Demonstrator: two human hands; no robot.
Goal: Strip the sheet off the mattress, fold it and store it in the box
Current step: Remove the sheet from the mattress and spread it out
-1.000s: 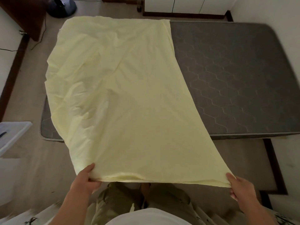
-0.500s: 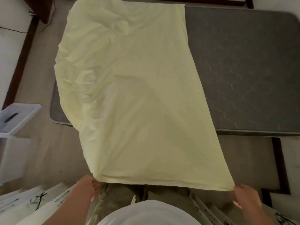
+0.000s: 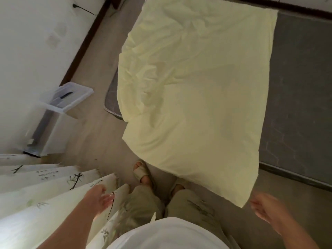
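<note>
Left hand (image 3: 98, 198) and right hand (image 3: 264, 206) hold nothing, fingers apart; take both near corners of the pale yellow fabric sheet (image 3: 197, 87) evenly.

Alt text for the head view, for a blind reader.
A pale yellow fabric sheet covers the left part of a dark grey quilted mattress, its near edge reaching past the mattress end. The left hand and right hand are open, off the sheet; a clear plastic box stands at left.
</note>
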